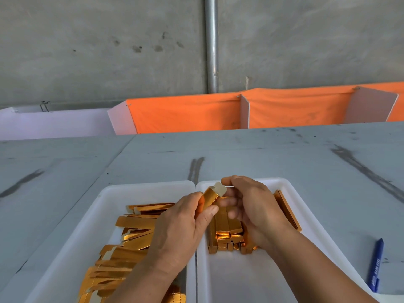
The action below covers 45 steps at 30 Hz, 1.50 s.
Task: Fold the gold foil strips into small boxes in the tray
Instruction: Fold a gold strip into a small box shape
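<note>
Flat gold foil strips (133,223) lie piled in your left tray (102,200). Your left hand (181,226) grips the half-formed box (209,199) over the trays' meeting rims; keep it square. Your right hand (251,204) pinches its pale end flap (220,189). Tuck it fully, then add it to the finished boxes (227,228) in the right tray (282,182).

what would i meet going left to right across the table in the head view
flat foil strips → left hand → half-folded box → right hand → lone folded box → blue pen
</note>
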Tool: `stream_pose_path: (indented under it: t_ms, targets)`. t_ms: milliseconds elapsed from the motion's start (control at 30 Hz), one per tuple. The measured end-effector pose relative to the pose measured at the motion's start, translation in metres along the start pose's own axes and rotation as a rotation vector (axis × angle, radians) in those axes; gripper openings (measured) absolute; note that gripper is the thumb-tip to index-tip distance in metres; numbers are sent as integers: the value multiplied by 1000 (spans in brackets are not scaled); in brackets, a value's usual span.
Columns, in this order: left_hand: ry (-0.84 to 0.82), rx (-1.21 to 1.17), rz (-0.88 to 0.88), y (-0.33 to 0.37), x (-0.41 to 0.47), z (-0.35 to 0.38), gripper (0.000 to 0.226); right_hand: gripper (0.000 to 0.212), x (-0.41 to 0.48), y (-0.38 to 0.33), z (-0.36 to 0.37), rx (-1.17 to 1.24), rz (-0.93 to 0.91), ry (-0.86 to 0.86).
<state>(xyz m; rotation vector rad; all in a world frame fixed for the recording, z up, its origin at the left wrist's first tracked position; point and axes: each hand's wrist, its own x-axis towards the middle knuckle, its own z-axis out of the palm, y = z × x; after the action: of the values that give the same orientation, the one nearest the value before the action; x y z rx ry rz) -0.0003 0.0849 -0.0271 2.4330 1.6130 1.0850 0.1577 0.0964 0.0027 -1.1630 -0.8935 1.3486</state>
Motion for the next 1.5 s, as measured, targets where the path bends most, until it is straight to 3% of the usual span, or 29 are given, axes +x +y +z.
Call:
stream_pose_path:
  t_ms: [200, 400, 767, 1500]
  targets:
    - [-21, 31, 63, 4, 0, -3, 55, 29, 2, 4, 1, 122, 126, -96]
    - [-40, 41, 76, 6, 0, -4, 60, 25, 3, 5, 0, 101, 76, -162]
    - [-45, 57, 68, 8, 0, -6, 69, 15, 0, 9, 4, -36, -66, -124]
    - [-50, 34, 71, 6, -1, -4, 69, 10, -2, 6, 4, -20, -63, -110]
